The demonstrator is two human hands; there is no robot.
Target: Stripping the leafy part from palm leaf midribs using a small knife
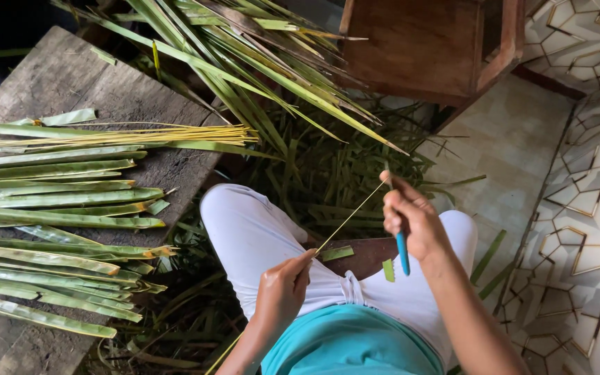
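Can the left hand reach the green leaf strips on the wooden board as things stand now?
Probably yes. The left hand pinches the thin yellow midrib, so it must release that first. The green leaf strips lie on the wooden board on its own side, with nothing between.

A thin yellow-green leaf rib (351, 217) runs taut and slanted above the white-clad lap (258, 236). A blue-handled knife (401, 251) points its handle down, blade hidden, just right of the rib's upper end.

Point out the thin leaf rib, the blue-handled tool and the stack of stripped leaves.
leaf rib (352, 217), head view, middle of the strand between the hands.
blue-handled tool (402, 254), head view, on its blue handle below the right hand.
stack of leaves (57, 201), head view, middle of the pile.
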